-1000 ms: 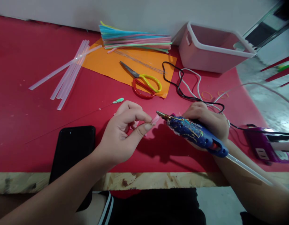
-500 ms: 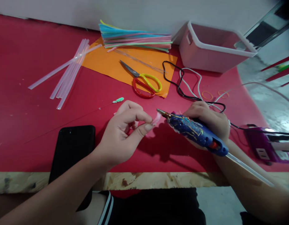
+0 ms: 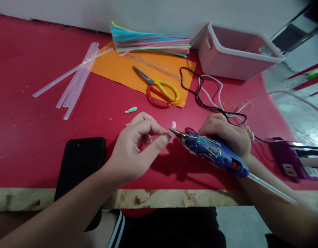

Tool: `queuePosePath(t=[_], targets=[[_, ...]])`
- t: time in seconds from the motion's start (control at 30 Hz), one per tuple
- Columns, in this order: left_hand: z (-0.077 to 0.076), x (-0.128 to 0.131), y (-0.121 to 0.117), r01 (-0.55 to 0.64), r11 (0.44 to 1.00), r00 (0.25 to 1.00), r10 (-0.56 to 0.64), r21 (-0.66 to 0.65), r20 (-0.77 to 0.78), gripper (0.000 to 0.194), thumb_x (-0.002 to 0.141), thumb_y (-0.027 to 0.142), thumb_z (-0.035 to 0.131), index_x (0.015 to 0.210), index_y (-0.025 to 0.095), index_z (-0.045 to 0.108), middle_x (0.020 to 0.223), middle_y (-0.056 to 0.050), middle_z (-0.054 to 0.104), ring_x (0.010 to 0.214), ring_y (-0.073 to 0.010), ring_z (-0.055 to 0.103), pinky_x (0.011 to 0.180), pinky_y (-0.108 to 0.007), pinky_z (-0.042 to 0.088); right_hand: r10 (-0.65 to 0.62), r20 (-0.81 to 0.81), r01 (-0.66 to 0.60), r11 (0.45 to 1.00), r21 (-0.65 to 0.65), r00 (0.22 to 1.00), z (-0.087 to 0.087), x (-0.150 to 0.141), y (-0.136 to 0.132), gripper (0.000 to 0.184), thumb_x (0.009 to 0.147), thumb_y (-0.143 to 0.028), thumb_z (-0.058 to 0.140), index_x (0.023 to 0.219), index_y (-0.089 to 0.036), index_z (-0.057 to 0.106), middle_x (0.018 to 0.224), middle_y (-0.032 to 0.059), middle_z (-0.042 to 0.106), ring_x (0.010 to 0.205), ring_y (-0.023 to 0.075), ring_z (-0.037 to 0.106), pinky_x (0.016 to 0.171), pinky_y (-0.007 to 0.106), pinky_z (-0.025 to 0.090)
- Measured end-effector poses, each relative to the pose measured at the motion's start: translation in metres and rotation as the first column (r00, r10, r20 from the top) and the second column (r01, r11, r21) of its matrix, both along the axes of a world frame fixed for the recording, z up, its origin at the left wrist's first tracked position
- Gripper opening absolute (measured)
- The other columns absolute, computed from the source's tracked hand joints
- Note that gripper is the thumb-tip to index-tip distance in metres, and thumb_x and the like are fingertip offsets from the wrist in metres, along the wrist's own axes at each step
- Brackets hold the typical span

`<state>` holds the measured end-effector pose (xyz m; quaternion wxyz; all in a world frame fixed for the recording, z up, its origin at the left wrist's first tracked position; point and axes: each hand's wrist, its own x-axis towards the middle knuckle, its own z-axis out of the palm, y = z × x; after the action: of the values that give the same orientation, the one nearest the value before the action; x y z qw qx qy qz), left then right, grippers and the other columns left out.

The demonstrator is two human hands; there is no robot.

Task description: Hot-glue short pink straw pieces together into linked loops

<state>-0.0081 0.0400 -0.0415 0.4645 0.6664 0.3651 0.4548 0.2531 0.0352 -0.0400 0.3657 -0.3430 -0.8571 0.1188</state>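
Between thumb and forefinger, my left hand pinches a short pink pipe cleaner piece, whose fuzzy end sticks up past the fingertips. My right hand is wrapped round a blue hot glue gun crusted with dried glue. Its metal nozzle points left and is at the pink piece, close to my left fingertips; whether they touch I cannot tell. A clear glue stick juts from the gun's back end. Beyond my left hand lies a thin wire with a green fuzzy tip.
Scissors lie on an orange sheet below a bundle of coloured pipe cleaners. Glue sticks are at the left, a black phone near the front edge. A pink bin, looped cords and a purple power strip stand right.
The glue gun's nozzle has moved slightly left and down, nearer my left fingertips. The pink piece now stands more upright behind the nozzle.
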Motion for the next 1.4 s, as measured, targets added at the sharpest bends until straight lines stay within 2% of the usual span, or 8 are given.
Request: queuePosePath(t=[0.23,0.4,0.6,0.83,1.4], targets=[[0.0018,-0.0014,-0.0006,0.052,0.997,0.998,-0.050,-0.064,0.037,0.012,0.088,0.013,0.066,0.077,0.020,0.065,0.083,0.001,0.052,0.071,-0.0118,0.051,0.061,-0.027,0.043,-0.005,0.014,0.005,1.000,-0.006,1.000,-0.0028,-0.0007,-0.0011,0.011,0.095,-0.032,0.058,0.096,-0.023,0.064,0.075,0.0018,0.064,0.068,0.0178,0.058,0.078,0.040,0.045],[0.0026,0.0002,0.0009,0.036,0.997,0.997,-0.032,-0.066,0.066,0.011,0.087,0.014,0.066,0.078,0.019,0.065,0.082,0.001,0.052,0.070,-0.0117,0.052,0.059,-0.027,0.042,-0.025,0.046,0.025,1.000,0.000,0.999,0.0000,0.0004,-0.0011,0.011,0.097,-0.030,0.054,0.095,-0.023,0.063,0.076,0.0018,0.064,0.067,0.0177,0.060,0.080,0.041,0.045],[0.0021,-0.0014,-0.0005,0.051,0.998,0.998,-0.049,-0.035,0.044,0.012,0.086,0.012,0.066,0.077,0.019,0.063,0.081,0.001,0.053,0.070,-0.0121,0.051,0.060,-0.028,0.042,-0.019,0.070,0.018,1.000,0.011,0.997,0.0005,0.0020,-0.0010,0.009,0.097,-0.027,0.053,0.096,-0.023,0.061,0.075,0.0015,0.062,0.066,0.0167,0.059,0.079,0.041,0.044],[-0.0011,-0.0009,0.0002,0.050,0.999,0.997,-0.049,-0.003,0.061,0.009,0.088,0.012,0.068,0.083,0.019,0.068,0.084,0.000,0.056,0.073,-0.0128,0.054,0.063,-0.029,0.045,-0.019,0.080,0.015,0.998,0.055,0.997,0.0007,0.0028,0.0002,0.001,0.094,-0.019,0.058,0.094,-0.020,0.059,0.075,0.0013,0.062,0.067,0.0143,0.056,0.079,0.038,0.043],[-0.0007,-0.0005,0.0011,0.046,0.996,0.997,-0.050,0.075,0.051,0.010,0.090,0.011,0.067,0.087,0.021,0.068,0.089,-0.001,0.057,0.083,-0.0140,0.054,0.067,-0.027,0.047,-0.065,0.069,0.059,0.994,0.093,0.996,0.0041,0.0004,0.0012,0.004,0.090,-0.020,0.062,0.091,-0.023,0.059,0.072,-0.0009,0.064,0.063,0.0142,0.055,0.074,0.036,0.044]])
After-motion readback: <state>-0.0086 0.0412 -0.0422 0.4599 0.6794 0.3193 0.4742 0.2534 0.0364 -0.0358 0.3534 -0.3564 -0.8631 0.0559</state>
